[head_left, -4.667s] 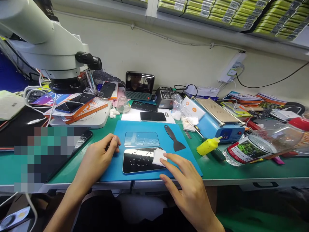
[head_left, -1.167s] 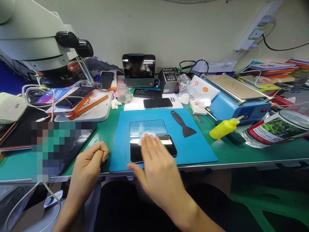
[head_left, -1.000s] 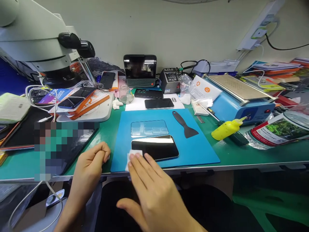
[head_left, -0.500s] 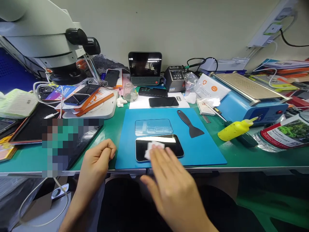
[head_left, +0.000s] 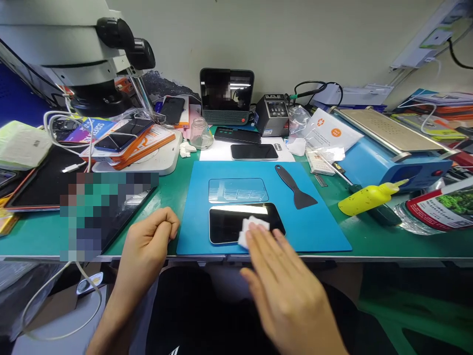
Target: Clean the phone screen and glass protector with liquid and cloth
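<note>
A phone (head_left: 227, 226) with a black glossy screen lies face up on the blue mat (head_left: 318, 231). My right hand (head_left: 284, 291) presses a folded white wipe (head_left: 253, 230) onto the right half of its screen, fingers stretched over the wipe. Just behind the phone lies a clear screen protector (head_left: 238, 191) with a dark border. A dark scraper (head_left: 293, 190) rests on the mat to the right of it. Closed in a fist, my left hand (head_left: 151, 241) sits at the table edge left of the mat, with nothing showing in it.
Behind the mat lies another phone (head_left: 254, 152) on white paper. At the right are a yellow squeeze bottle (head_left: 365, 198), a blue machine with a metal plate (head_left: 391, 170) and a labelled bottle (head_left: 439, 209). A microscope (head_left: 81, 54), stacked boxes and a tablet (head_left: 125, 212) occupy the left.
My right hand has slid the wipe rightward across the phone screen. The left fist stays in place; the view has shifted slightly.
</note>
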Demonstrator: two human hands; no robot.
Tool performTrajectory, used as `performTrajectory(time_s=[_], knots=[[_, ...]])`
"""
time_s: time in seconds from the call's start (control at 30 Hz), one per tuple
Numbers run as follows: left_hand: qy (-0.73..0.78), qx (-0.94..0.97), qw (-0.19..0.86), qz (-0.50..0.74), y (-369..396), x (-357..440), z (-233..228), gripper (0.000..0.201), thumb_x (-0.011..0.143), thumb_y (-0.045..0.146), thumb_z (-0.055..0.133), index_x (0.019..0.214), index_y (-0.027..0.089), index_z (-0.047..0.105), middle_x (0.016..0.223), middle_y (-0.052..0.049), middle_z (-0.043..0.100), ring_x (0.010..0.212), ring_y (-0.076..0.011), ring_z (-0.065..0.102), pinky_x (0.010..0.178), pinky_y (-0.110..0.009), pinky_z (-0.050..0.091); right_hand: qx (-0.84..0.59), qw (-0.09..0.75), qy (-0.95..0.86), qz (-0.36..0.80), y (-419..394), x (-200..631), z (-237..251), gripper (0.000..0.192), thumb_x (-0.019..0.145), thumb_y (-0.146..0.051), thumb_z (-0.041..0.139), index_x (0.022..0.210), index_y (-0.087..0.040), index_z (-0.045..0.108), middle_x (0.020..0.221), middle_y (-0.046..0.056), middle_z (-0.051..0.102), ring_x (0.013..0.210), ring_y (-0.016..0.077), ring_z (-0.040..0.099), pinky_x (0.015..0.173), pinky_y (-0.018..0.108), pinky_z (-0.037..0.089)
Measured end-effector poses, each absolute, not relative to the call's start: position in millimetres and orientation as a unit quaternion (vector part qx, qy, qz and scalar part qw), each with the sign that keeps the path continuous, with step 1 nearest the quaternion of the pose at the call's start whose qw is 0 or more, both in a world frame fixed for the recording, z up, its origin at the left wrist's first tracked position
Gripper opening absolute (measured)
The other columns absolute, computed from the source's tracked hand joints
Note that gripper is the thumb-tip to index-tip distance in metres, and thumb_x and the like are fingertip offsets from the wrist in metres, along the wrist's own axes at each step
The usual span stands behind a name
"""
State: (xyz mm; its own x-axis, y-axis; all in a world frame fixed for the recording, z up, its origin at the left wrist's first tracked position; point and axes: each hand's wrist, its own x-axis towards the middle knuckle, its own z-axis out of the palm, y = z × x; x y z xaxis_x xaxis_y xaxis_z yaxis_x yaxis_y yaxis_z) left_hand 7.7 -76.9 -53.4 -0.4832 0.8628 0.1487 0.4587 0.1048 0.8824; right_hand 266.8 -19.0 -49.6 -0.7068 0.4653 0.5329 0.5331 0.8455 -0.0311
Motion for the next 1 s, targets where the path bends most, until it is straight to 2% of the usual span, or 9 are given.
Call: performTrajectory(time_s=[0.2,0.33,0.47,0.67,0.87,1.0], knots=[[0.719,0.459,0.206,0.479,-77,5,-55,0.025,0.091,0.019,0.044,0.067,0.025,0.046,0.067,0.003,0.044,0.063,-0.0165,0.042,0.056,-0.033,0.027,-0.332,0.262,-0.901,-0.096,5,280,-53,0.049,0.109,-0.022,0.056,0.154,-0.002,0.055,0.158,0.017,0.059,0.148,0.0293,0.058,0.128,0.049,0.047],[0.724,0.458,0.208,0.471,-77,5,-55,0.024,0.091,0.019,0.044,0.068,0.025,0.046,0.066,0.003,0.043,0.061,-0.0166,0.040,0.056,-0.033,0.027,-0.318,0.270,-0.905,-0.081,-5,283,-54,0.050,0.108,-0.020,0.057,0.155,-0.002,0.054,0.160,0.018,0.058,0.152,0.0291,0.053,0.128,0.049,0.046],[0.731,0.456,0.201,0.466,-78,11,-50,0.023,0.090,0.020,0.045,0.067,0.025,0.045,0.066,0.003,0.041,0.061,-0.0165,0.038,0.057,-0.034,0.026,-0.312,0.269,-0.909,-0.061,0,290,-53,0.048,0.109,-0.018,0.055,0.155,-0.004,0.054,0.160,0.016,0.058,0.152,0.0264,0.053,0.130,0.047,0.044],[0.741,0.439,0.196,0.469,-77,16,-47,0.024,0.091,0.021,0.044,0.068,0.025,0.045,0.067,0.003,0.040,0.063,-0.0171,0.038,0.058,-0.035,0.024,-0.346,0.271,-0.896,-0.060,25,269,-54,0.046,0.112,-0.025,0.051,0.150,-0.001,0.059,0.156,0.017,0.061,0.148,0.0299,0.058,0.127,0.050,0.048],[0.726,0.470,0.188,0.466,-76,11,-52,0.027,0.094,0.019,0.043,0.068,0.025,0.046,0.066,0.004,0.042,0.061,-0.0165,0.039,0.059,-0.035,0.027,-0.317,0.266,-0.907,-0.074,0,295,-54,0.051,0.109,-0.021,0.056,0.157,-0.004,0.052,0.160,0.017,0.057,0.152,0.0280,0.053,0.129,0.048,0.045],[0.723,0.485,0.183,0.456,-77,9,-53,0.027,0.095,0.019,0.043,0.068,0.025,0.046,0.067,0.004,0.043,0.061,-0.0165,0.040,0.060,-0.035,0.028,-0.318,0.273,-0.902,-0.100,-16,287,-53,0.051,0.106,-0.023,0.062,0.151,0.000,0.058,0.157,0.021,0.060,0.149,0.0321,0.056,0.127,0.049,0.047]])
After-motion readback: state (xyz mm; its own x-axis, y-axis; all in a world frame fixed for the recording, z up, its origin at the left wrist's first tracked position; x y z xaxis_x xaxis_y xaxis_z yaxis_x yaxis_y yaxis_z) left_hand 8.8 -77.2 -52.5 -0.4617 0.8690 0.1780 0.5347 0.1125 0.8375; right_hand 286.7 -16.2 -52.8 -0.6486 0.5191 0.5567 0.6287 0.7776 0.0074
